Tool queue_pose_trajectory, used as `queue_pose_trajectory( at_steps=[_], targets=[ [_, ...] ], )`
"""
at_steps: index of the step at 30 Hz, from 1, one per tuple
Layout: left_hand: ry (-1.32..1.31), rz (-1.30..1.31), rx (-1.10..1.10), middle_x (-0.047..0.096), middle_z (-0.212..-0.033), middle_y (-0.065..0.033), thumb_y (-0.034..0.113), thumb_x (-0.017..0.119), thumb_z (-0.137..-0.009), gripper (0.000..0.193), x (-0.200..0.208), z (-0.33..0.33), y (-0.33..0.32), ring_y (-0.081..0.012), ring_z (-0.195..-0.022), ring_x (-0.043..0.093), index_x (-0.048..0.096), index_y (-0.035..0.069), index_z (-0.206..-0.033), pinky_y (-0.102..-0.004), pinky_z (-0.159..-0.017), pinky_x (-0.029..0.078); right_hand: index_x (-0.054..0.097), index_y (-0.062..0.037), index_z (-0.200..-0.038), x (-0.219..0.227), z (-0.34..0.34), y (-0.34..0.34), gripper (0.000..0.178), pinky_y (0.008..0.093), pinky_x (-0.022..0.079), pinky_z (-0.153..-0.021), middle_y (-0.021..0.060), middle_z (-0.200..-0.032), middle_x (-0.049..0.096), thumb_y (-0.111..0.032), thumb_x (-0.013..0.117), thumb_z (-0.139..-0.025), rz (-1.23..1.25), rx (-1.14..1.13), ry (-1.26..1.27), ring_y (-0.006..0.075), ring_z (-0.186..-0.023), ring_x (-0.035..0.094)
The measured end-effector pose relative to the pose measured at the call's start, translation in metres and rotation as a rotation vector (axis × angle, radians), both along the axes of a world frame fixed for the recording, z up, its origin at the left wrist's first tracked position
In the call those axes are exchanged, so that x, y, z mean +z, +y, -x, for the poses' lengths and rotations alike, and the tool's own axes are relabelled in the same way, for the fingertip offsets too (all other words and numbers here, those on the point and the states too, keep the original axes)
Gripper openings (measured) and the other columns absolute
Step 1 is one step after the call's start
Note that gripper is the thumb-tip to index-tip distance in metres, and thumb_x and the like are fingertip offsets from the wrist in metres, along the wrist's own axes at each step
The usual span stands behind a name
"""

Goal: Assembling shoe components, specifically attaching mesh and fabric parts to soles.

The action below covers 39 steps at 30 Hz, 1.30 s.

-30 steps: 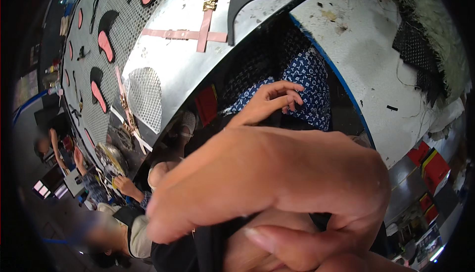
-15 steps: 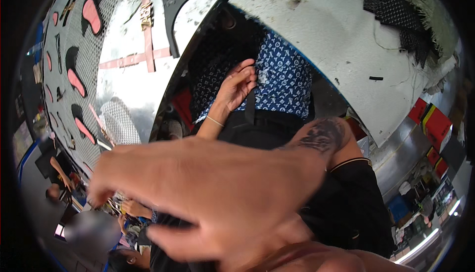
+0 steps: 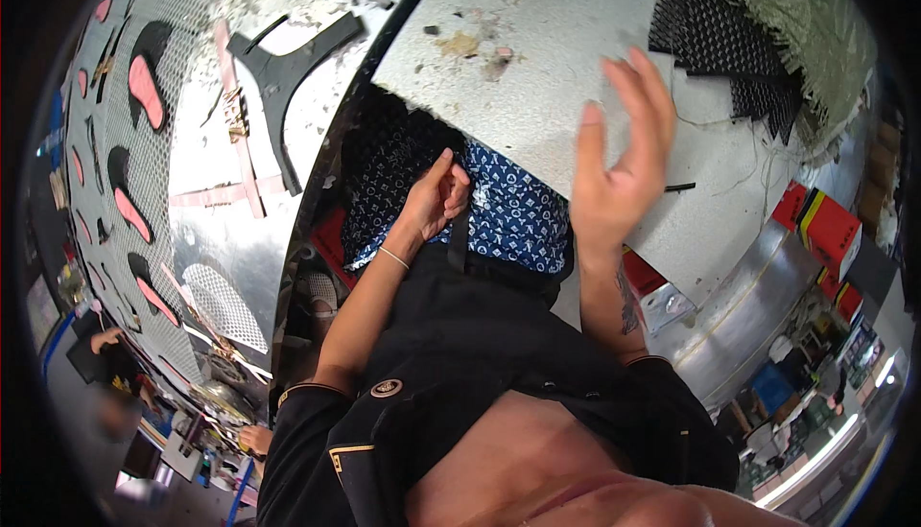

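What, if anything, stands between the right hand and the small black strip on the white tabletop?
Nothing visible: on the white tabletop, the small black strip shows just beside the right hand. The hand's height is unclear.

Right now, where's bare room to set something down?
White tabletop: mostly bare between small black strip and lower corner; also between yellowish stain and black woven mesh. Crowded: grey perforated sheet with pink-and-black curved pieces.

Metal sheet [image 3: 251, 230] bright with glare; strip light [image 3: 812, 462] lower right; right grip [image 3: 622, 177] blurred; dark, distorted rim.
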State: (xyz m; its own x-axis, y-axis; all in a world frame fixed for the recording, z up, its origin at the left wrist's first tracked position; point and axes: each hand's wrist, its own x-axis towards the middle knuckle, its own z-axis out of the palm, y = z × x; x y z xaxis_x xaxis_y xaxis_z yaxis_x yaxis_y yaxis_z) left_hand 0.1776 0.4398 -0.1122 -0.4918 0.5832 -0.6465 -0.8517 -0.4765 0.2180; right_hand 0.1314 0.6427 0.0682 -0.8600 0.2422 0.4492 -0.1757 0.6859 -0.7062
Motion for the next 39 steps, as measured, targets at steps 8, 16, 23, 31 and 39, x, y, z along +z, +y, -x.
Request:
queue_pose_trajectory(
  at_steps=[8,16,23,31,39],
  targets=[
    [-0.088,-0.025,-0.028,0.045,-0.054,-0.0031,0.033,0.043,-0.102,0.037,-0.010,0.022,-0.001,-0.0089,-0.039,0.033,0.054,0.008,-0.076,-0.0209,-0.033,0.025,0.061,0.0002,-0.114,0.016,-0.071,0.051,0.034,0.0311,0.048,-0.081,0.0123,-0.107,0.063,0.007,0.064,-0.081,0.337,-0.412,0.004,0.0229,-0.094,0.059],
    [-0.078,-0.052,0.095,0.044,-0.051,-0.0033,0.031,0.042,-0.102,0.036,-0.011,0.005,-0.016,-0.0087,-0.035,0.031,0.051,0.010,-0.075,-0.0199,-0.029,0.025,0.069,-0.0077,-0.094,0.005,-0.099,0.043,0.027,0.0315,0.044,-0.075,0.0039,-0.091,0.062,-0.007,0.080,-0.069,-0.229,-0.007,-0.357,0.0209,-0.084,0.056],
    [-0.053,-0.009,0.181,0.045,-0.052,-0.0036,0.031,0.040,-0.103,0.035,-0.006,-0.003,-0.023,-0.0093,-0.034,0.033,0.050,0.010,-0.076,-0.0202,-0.029,0.026,0.065,-0.0097,-0.083,0.001,-0.094,0.039,0.019,0.0321,0.038,-0.077,-0.0010,-0.080,0.061,-0.012,0.080,-0.070,-0.294,0.040,-0.415,0.0189,-0.081,0.054],
    [-0.009,-0.056,0.203,0.043,-0.049,-0.0026,0.030,0.038,-0.103,0.035,-0.004,-0.011,-0.024,-0.0097,-0.032,0.031,0.051,0.011,-0.077,-0.0207,-0.029,0.026,0.066,-0.0052,-0.091,0.012,-0.063,0.042,0.017,0.0343,0.044,-0.080,0.0055,-0.087,0.063,-0.003,0.074,-0.075,-0.274,-0.144,-0.325,0.0229,-0.085,0.057],
    [-0.007,-0.079,0.242,0.045,-0.051,-0.0037,0.036,0.039,-0.103,0.043,-0.007,-0.012,-0.030,-0.0105,-0.033,0.034,0.050,0.008,-0.073,-0.0211,-0.032,0.028,0.064,-0.0075,-0.112,0.017,0.024,0.000,0.033,0.0369,0.045,-0.088,0.0082,-0.109,0.060,-0.011,0.070,-0.080,-0.477,0.185,-0.283,0.0282,-0.100,0.054]
  ],
)
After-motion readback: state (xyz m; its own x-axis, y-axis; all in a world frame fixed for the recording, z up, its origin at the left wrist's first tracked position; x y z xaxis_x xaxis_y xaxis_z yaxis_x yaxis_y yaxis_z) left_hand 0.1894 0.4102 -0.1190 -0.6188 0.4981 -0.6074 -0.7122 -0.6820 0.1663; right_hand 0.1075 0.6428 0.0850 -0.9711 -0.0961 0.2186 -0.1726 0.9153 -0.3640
